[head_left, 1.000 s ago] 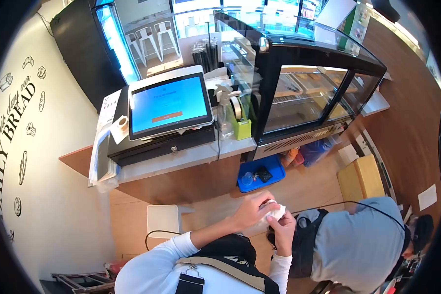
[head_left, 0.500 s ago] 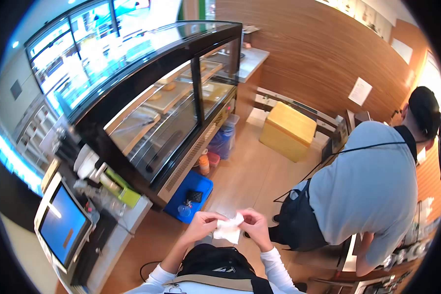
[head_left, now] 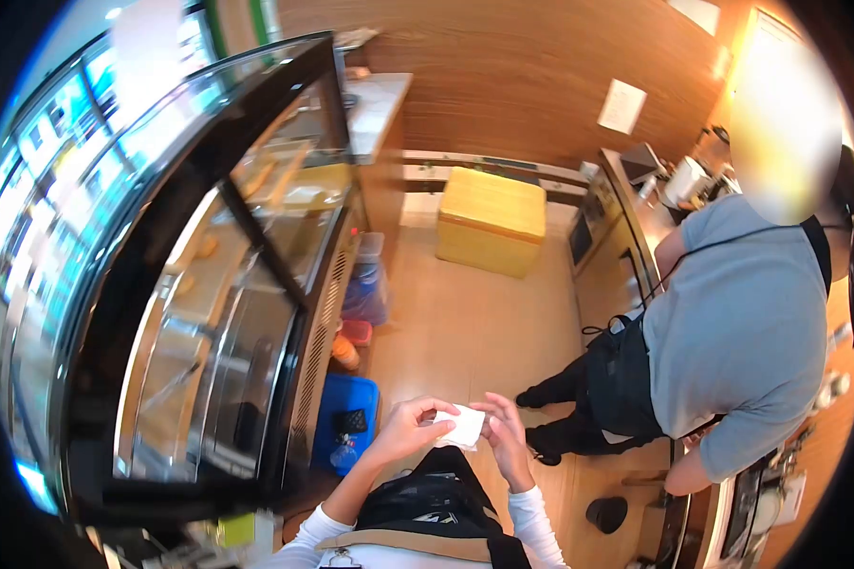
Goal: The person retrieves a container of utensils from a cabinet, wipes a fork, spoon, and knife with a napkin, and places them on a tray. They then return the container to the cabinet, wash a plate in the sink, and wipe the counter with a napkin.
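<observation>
A small white piece of paper or tissue [head_left: 462, 428] is pinched between the thumb and fingers of my left hand [head_left: 413, 429], in front of my dark apron. Beside its right edge is my right hand [head_left: 508, 438], with fingers apart and bent towards the paper; it seems to touch the edge at most. Below and to the left of the hands, a blue tray [head_left: 364, 394] on the floor holds a dark item and a clear one.
A glass display case [head_left: 299, 375] runs along the left. A yellow box [head_left: 491, 223] stands on the floor ahead. On the right, a person in a grey shirt [head_left: 745, 332] leans at a counter. A dark round bin [head_left: 606, 514] is near their feet.
The view has swung right, away from the register screen. The white paper went from bunched in both hands to flatter in my left hand, and my right fingers have opened.
</observation>
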A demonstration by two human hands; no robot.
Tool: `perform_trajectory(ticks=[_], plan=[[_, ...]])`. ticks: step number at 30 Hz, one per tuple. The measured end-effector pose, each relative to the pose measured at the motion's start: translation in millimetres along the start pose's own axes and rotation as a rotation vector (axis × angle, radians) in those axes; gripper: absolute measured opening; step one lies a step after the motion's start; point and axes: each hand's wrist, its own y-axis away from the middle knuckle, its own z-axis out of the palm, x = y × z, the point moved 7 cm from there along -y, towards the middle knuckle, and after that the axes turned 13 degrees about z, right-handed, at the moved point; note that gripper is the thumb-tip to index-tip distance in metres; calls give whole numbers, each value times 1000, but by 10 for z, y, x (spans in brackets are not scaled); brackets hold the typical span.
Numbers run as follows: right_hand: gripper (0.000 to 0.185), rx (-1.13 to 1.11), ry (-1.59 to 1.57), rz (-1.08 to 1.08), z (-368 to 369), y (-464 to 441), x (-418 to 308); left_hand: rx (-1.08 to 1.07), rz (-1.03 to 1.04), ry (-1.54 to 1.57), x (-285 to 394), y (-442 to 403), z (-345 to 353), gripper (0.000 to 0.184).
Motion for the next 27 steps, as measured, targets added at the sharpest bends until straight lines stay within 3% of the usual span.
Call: perform_trajectory(ticks=[2,5,9,12,17,20,27], plan=[[47,61,-70,126,-212,-251,71,-96,42,11,-132,-388,30,22],[43,212,-35,41,-525,-646,-124,-171,-35,136,-412,-1059,109,25],[35,379,-142,-57,-1261,-1321,-493,-101,-62,296,-690,-2256,357,26],[31,355,-334,-51,-1613,-1855,-825,-238,-177,295,-891,-3051,653,26],[27,636,-233,-188,-2339,-2159,-1443,-505,-212,276,-873,-4143,1237,21],[29,785,-129,-297,-2771,-2313,-1866,-557,-217,301,-975,-4860,1549,20],[28,990,-87,-299,-3738,-2850,-2386,-542,262,-169,-1388,-7470,2429,22]])
